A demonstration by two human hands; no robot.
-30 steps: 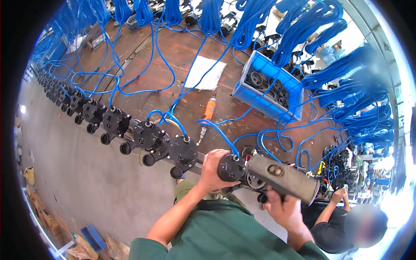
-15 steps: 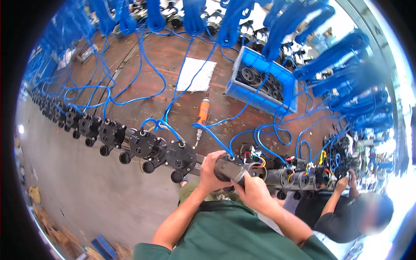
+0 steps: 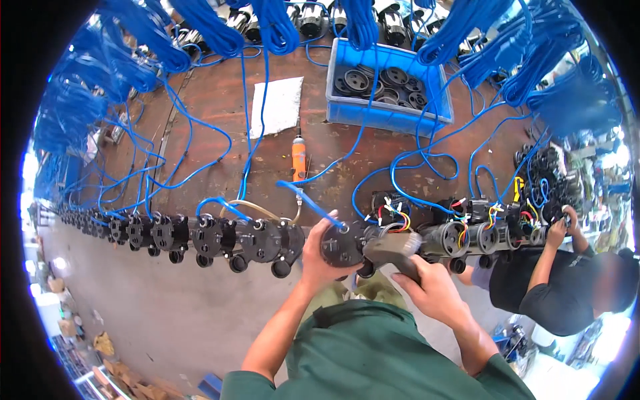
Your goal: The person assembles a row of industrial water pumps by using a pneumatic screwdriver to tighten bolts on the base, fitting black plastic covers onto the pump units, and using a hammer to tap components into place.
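Observation:
My left hand (image 3: 316, 261) grips the left side of a black round pump housing (image 3: 341, 248), thumb low and fingers up along its rim. A blue cable enters the top of this housing. In my right hand (image 3: 435, 291) is a hammer (image 3: 392, 248) with a blocky grey head, its dark handle mostly hidden by my fingers. The hammer head is beside the housing's right edge; whether they touch I cannot tell. Further right along the bench edge lie open motor bodies (image 3: 445, 239) with coloured wires.
A row of black housings (image 3: 261, 244) lines the bench edge to the left. On the brown bench (image 3: 207, 160) lie an orange power screwdriver (image 3: 299, 159), white paper (image 3: 276, 107) and a blue crate (image 3: 393, 124) of black rings. Cables cross it. A co-worker (image 3: 567, 287) works at right.
My right hand has moved right and down with the hammer, away from the housing's front, which now shows. My left hand stays on the housing. The view has shifted.

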